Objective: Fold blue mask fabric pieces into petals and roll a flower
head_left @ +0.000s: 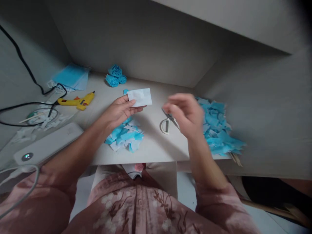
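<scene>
My left hand (123, 110) holds a small white rectangular piece of thin sheet (140, 97), pinched between thumb and fingers above the table. To its right, my right hand (184, 112) is raised with curled fingers, smeared by motion; whether anything is in them does not show. Scissors (165, 126) with a pale handle lie on the table just below the right hand, partly hidden by it. Under my left hand sits a pile of blue and white cut scraps (126, 136). A small blue bit (125, 91) shows behind the white piece.
Three blue rolled flowers (115, 76) stand at the back. Blue face masks (71, 77), a yellow glue gun (77, 101) and a white power bank (50, 143) lie on the left among cables. A larger heap of blue pieces (215, 126) covers the right side, with sticks (236, 159) poking out.
</scene>
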`<state>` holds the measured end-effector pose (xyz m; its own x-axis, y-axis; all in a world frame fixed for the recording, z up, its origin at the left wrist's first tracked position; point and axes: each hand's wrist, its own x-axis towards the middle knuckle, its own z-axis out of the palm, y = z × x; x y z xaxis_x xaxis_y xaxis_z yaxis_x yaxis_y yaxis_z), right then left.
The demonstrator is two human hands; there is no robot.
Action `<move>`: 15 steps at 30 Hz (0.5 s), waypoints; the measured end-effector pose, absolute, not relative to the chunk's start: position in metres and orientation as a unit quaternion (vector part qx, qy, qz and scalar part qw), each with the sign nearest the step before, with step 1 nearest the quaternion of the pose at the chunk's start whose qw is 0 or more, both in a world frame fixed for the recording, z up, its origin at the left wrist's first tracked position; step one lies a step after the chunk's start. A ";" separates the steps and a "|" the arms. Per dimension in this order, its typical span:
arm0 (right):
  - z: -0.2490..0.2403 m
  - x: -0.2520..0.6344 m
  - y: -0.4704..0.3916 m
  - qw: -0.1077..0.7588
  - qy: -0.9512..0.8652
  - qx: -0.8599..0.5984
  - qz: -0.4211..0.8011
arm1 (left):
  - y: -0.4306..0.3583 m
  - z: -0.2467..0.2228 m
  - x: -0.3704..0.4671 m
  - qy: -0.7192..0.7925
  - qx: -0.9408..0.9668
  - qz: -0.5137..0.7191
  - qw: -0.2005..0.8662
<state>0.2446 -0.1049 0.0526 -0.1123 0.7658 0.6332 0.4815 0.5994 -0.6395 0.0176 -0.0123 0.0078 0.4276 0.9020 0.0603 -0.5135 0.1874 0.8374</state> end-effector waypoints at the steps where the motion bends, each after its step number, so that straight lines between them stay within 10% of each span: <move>1: 0.047 0.244 -0.093 0.490 -0.749 -0.428 0.125 | -0.013 0.008 0.018 0.228 0.416 0.480 0.737; 15: 0.003 0.230 -0.028 0.513 -0.696 -0.419 0.276 | -0.015 0.005 0.019 0.250 0.433 0.460 0.734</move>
